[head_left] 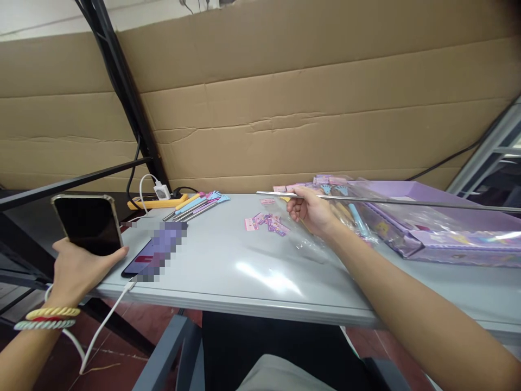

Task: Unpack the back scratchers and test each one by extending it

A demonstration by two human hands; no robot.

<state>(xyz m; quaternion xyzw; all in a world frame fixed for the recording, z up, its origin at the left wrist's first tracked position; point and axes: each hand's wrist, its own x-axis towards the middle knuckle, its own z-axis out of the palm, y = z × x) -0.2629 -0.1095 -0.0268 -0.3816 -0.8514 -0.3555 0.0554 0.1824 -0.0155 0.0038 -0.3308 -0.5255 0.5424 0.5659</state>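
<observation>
My left hand (77,271) is wrapped around a smartphone (87,225) with a dark screen and a clear case, held upright at the left table edge. My right hand (311,212) pinches a long thin metal rod (427,205), which runs level past the right side of the view. Below that hand lies a clear plastic bag (307,250). Small pink and purple cards (277,225) are scattered beside it. Colourful telescopic back scratchers (199,208) with small hand-shaped ends lie grouped at the back left. More bagged back scratchers (356,217) lie behind my right forearm.
A purple box (456,252) holding clear plastic bags stands at the right. Another phone (150,252) lies on the table (220,271), plugged into a white cable (100,320). A yellow power strip (163,202) sits at the back left, before a cardboard wall (285,108).
</observation>
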